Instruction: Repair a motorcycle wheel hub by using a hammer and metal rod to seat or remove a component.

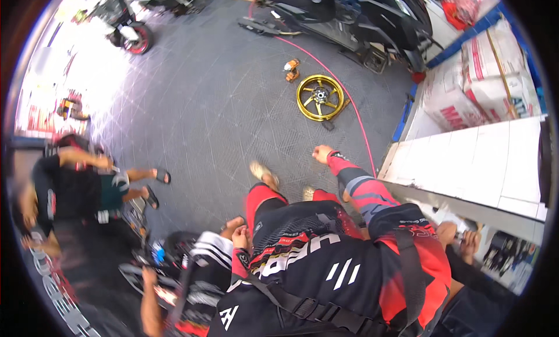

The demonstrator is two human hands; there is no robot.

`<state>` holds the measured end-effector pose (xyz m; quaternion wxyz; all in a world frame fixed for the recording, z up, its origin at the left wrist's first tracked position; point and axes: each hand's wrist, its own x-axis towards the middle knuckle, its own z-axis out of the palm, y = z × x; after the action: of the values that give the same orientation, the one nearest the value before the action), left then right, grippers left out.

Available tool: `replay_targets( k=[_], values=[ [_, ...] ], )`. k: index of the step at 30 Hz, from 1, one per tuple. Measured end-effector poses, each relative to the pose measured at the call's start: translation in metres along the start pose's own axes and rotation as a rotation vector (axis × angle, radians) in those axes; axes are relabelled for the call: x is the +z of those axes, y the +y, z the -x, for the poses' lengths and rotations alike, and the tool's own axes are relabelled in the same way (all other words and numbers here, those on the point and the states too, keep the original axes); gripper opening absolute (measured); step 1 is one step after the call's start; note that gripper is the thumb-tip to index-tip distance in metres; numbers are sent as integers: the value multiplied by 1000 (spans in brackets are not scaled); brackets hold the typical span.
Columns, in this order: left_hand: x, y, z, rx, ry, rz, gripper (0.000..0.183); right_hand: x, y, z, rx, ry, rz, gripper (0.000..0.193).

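My right hand point(321, 153) is stretched forward over the grey floor, fingers curled in, with nothing seen in it. The gold wheel rim point(319, 98) is nearest to it, lying flat on the floor farther ahead. Beside that rim stands an orange and black cordless power tool point(292, 70). My left hand point(241, 238) hangs close to my body, its fingers loosely curled and no object visible in them. A co-worker's hand point(233, 225) is right next to it; whether the two touch I cannot tell.
A red hose point(326, 68) runs past the rim. A black scooter point(349, 22) stands ahead; white sacks or boxes point(460, 104) and a white-tiled counter point(466, 162) are at right. A person in black point(70, 185) sits at left. Another person's hands point(469, 244) work at lower right.
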<state>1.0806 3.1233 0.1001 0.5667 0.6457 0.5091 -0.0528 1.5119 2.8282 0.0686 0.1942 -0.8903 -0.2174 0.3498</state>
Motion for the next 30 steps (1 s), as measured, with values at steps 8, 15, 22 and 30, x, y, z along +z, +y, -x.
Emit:
replay_targets(
  k=[8, 15, 22, 30],
  values=[
    [-59, 142, -238, 242, -377, -633, 22, 16, 10, -39, 658, 100, -132, 33],
    [-77, 339, -406, -40, -514, -435, 22, 62, -66, -85, 584, -77, -313, 38],
    [2, 498, -516, -176, -478, -500, 23, 18, -94, -179, 680, -35, -400, 35],
    [146, 633, -597, 534, -957, -1139, 28, -115, -94, -255, 737, 791, -848, 26]
  ],
)
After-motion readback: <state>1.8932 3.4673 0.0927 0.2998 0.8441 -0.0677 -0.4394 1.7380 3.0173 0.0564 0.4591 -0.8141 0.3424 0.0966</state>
